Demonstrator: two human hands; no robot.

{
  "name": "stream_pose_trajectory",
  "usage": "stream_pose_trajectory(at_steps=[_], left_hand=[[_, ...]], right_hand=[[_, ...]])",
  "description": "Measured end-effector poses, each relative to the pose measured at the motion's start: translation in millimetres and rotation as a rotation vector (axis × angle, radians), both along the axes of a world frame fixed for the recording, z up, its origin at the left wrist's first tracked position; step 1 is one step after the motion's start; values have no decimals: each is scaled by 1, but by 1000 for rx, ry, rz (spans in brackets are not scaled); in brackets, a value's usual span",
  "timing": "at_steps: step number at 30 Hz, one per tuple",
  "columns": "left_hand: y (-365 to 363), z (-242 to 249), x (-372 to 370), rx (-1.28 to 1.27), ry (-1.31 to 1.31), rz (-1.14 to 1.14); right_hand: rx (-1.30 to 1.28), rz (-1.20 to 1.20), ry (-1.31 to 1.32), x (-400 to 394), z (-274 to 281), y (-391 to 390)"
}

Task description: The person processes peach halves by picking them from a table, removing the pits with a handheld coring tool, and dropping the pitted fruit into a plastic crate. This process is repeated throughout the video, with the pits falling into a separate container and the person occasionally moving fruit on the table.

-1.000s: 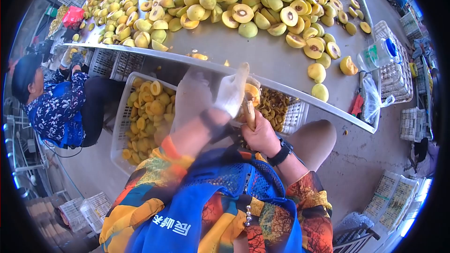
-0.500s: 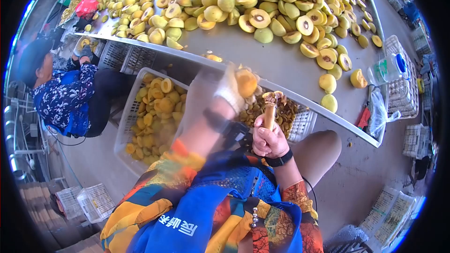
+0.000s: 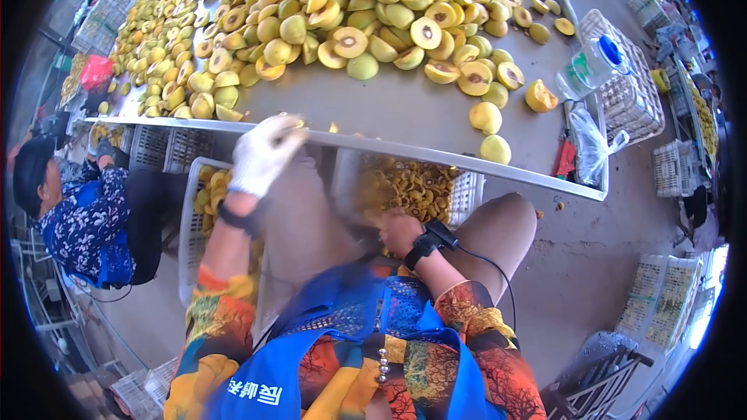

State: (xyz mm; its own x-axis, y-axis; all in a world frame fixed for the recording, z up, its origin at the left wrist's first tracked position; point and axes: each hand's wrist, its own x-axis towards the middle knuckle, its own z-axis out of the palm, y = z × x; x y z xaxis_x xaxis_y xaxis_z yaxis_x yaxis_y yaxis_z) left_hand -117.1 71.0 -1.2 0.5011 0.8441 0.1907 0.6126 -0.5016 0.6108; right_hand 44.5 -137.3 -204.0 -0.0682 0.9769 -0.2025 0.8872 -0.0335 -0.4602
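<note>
My left hand (image 3: 268, 152), in a pale glove, is raised at the table's near edge. Its fingers are bent and apart, and no fruit shows in them. Over the crate of pit pieces (image 3: 424, 187), my bare right hand (image 3: 399, 233) is closed; blur hides what it grips. Cut yellow-green fruit halves (image 3: 362, 66) lie heaped on the metal table (image 3: 311, 97). Below my left forearm, a white crate (image 3: 189, 225) holds orange-yellow halves (image 3: 212, 190), partly hidden by the arm.
A person (image 3: 78, 202) in a flowered top sits at the left. On the table's right stand a clear jar (image 3: 587, 70) with a blue lid and a plastic bag (image 3: 589, 144). White crates (image 3: 630, 97) stand beyond, with more crates (image 3: 660, 295) at the lower right.
My left hand has moved left, and the orange fruit is no longer visible in it. My right hand has moved down and left; its wooden-handled tool is now hidden. The view has shifted right.
</note>
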Motion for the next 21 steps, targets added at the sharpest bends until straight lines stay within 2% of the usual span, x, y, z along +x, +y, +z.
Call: stream_pose_trajectory(at_steps=[1, 2, 3, 4, 6, 9, 12, 13, 14, 15, 17, 18, 19, 21], left_hand=[[-1, 3, 38, 75, 2, -153], [-2, 4, 77, 315, 0, -330], [-8, 3, 118, 394, -46, -451], [-18, 7, 156, 372, -32, -565], [-33, -2, 230, 357, 164, -713], [-52, -49, 295, 334, 305, -776], [-65, -55, 315, 221, 435, -705], [-61, -53, 313, 226, 439, -718], [-56, -52, 306, 218, 447, -722], [-49, -33, 294, 70, 424, -722], [-25, -32, 267, -217, 177, -710], [-20, -23, 243, -547, -116, -650], [-15, -1, 217, -956, -242, -589], [-11, 5, 169, -1195, -654, -595]], right_hand=[[62, 22, -15, 0, -7, -2], [125, 43, -31, 2, -10, -2], [155, -23, 51, 5, 24, 2], [-75, -142, 144, 9, 46, 7], [-527, -378, 335, 19, 72, 15], [-399, -429, 305, 25, 29, 4], [-99, -411, 208, 32, 8, -20], [-112, -329, -8, 31, 1, -18], [-163, -355, 49, 32, -6, -22], [-215, -375, 110, 34, 21, -20], [-291, -412, 224, 41, 90, -14], [-19, -511, 316, 38, 82, -21], [10, -493, 328, 40, 90, -23], [59, -545, 423, 40, 117, -28]])
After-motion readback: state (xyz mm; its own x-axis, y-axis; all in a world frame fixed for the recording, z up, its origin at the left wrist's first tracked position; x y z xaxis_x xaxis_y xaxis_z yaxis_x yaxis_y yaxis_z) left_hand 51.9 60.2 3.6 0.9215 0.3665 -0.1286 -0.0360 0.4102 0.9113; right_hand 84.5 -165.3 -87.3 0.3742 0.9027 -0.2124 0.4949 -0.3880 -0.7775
